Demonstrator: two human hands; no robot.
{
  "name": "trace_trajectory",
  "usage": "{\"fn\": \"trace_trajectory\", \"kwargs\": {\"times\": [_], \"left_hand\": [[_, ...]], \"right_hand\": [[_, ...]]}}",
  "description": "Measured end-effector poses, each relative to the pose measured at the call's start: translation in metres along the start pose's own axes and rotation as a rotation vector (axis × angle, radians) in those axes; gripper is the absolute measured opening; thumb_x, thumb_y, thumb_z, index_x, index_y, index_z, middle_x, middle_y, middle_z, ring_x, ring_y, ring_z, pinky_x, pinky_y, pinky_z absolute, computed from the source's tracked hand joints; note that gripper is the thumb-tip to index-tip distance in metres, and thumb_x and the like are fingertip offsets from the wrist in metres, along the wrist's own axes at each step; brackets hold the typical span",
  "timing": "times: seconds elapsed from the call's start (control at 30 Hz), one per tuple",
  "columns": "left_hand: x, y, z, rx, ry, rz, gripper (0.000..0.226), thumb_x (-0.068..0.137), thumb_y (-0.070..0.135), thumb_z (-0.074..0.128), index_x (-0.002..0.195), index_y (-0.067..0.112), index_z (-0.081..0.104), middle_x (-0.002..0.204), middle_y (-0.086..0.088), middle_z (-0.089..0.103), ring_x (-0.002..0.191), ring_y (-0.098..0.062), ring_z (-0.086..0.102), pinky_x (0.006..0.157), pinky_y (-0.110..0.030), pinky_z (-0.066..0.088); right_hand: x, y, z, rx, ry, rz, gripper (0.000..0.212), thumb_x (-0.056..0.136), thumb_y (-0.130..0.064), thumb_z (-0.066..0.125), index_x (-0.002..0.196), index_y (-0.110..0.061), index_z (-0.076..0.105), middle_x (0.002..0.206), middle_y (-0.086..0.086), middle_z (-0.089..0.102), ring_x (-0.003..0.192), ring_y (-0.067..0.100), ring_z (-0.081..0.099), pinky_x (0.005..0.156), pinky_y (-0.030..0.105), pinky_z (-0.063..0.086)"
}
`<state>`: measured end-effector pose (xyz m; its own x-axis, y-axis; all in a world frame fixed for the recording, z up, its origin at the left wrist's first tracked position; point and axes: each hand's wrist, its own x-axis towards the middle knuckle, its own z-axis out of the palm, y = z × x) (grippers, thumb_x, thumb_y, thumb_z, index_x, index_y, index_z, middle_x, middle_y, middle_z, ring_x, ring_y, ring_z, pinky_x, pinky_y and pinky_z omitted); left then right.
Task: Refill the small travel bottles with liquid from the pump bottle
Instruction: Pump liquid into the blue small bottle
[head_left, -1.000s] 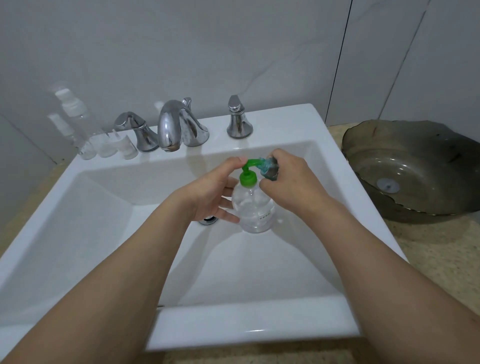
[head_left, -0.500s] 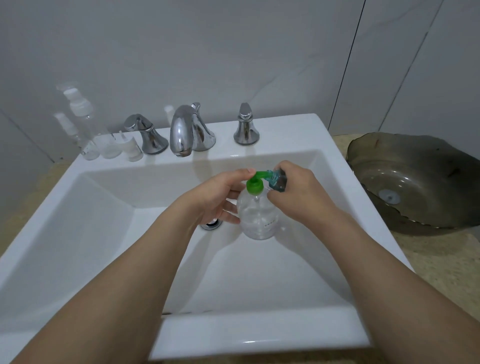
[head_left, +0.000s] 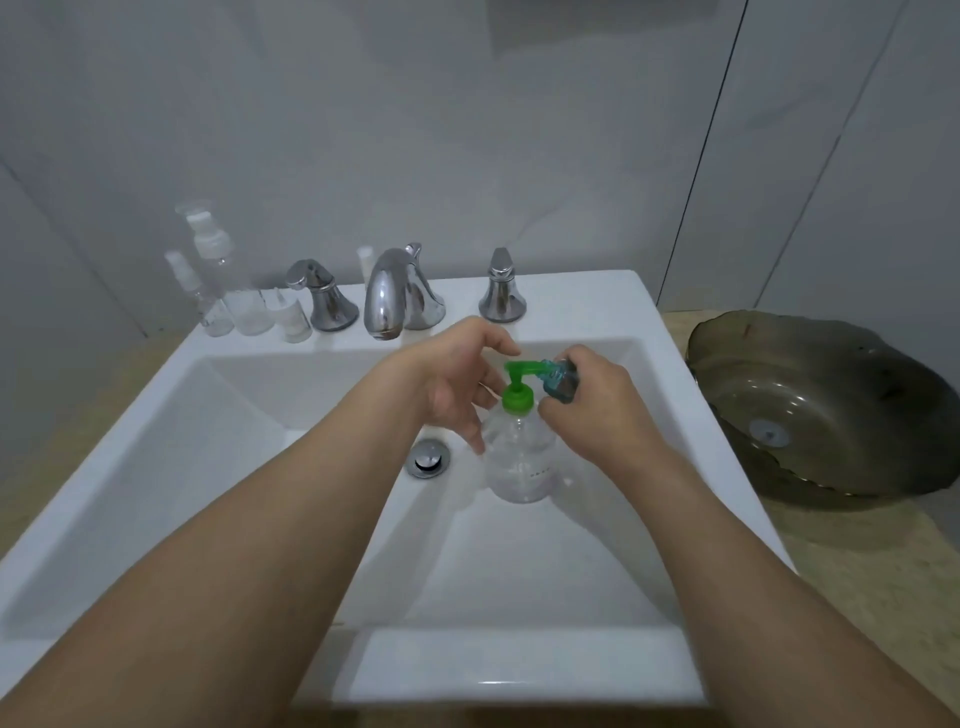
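The green pump head now stands raised, a stroke finished. The left hand hovers beside it with loosely curled fingers, holding nothing. The right hand pinches the small travel bottle at the spout, above the pump bottle in the sink. Another press probably follows.

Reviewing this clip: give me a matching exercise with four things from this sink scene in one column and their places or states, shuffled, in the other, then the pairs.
Things:
1. pump bottle
2. small blue bottle
3. clear spray bottles
4. dark glass bowl

Places or states:
A. on the counter, right of the sink
B. standing in the basin, green pump on top
C. held in the right hand at the pump spout
D. on the sink ledge, back left

Pairs: 1-B, 2-C, 3-D, 4-A
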<state>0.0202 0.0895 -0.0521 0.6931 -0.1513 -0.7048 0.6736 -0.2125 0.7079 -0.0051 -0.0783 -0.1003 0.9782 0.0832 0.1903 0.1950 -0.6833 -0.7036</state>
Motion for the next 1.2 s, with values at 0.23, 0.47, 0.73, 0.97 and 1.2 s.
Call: {"fn": "trace_trajectory", "kwargs": {"times": [0.23, 0.47, 0.73, 0.97, 1.2], "left_hand": [[0.015, 0.018, 0.036, 0.169, 0.276, -0.078, 0.051, 0.099, 0.035, 0.034, 0.131, 0.0, 0.051, 0.131, -0.022, 0.053, 0.124, -0.054, 0.047, 0.09, -0.084, 0.04], [0.016, 0.015, 0.046, 0.318, 0.431, -0.062, 0.042, 0.099, 0.017, 0.028, 0.123, -0.008, 0.053, 0.121, -0.025, 0.054, 0.099, -0.058, 0.06, 0.077, -0.067, 0.058], [0.024, 0.007, 0.051, 0.358, 0.476, -0.071, 0.038, 0.097, 0.008, 0.03, 0.119, -0.011, 0.055, 0.124, -0.029, 0.054, 0.095, -0.057, 0.066, 0.082, -0.063, 0.058], [0.024, 0.013, 0.037, 0.321, 0.365, -0.092, 0.05, 0.098, 0.033, 0.033, 0.125, -0.001, 0.057, 0.12, -0.022, 0.058, 0.091, -0.054, 0.065, 0.071, -0.066, 0.059], [0.022, 0.021, 0.032, 0.255, 0.234, -0.158, 0.057, 0.103, 0.047, 0.031, 0.134, 0.003, 0.051, 0.127, -0.022, 0.054, 0.114, -0.05, 0.052, 0.095, -0.079, 0.042]], "right_hand": [[0.0, 0.001, -0.001, 0.005, -0.009, -0.02, 0.018, 0.076, -0.013, 0.063, 0.092, -0.012, 0.054, 0.086, 0.002, 0.057, 0.079, 0.023, 0.054, 0.07, 0.036, 0.047], [0.002, 0.003, 0.003, 0.002, -0.024, -0.012, 0.015, 0.076, -0.012, 0.061, 0.089, -0.012, 0.053, 0.083, 0.0, 0.054, 0.077, 0.022, 0.052, 0.063, 0.032, 0.04], [0.002, 0.006, 0.004, -0.036, -0.072, 0.02, 0.016, 0.076, -0.012, 0.061, 0.09, -0.011, 0.054, 0.087, 0.002, 0.057, 0.078, 0.024, 0.055, 0.069, 0.037, 0.049], [0.002, 0.003, 0.001, 0.014, -0.039, -0.022, 0.013, 0.076, -0.012, 0.06, 0.086, -0.01, 0.052, 0.084, 0.003, 0.055, 0.077, 0.025, 0.053, 0.067, 0.036, 0.045], [0.001, 0.002, 0.0, 0.043, -0.01, -0.048, 0.014, 0.076, -0.013, 0.061, 0.087, -0.011, 0.052, 0.082, 0.0, 0.053, 0.075, 0.021, 0.051, 0.064, 0.036, 0.044]]}}
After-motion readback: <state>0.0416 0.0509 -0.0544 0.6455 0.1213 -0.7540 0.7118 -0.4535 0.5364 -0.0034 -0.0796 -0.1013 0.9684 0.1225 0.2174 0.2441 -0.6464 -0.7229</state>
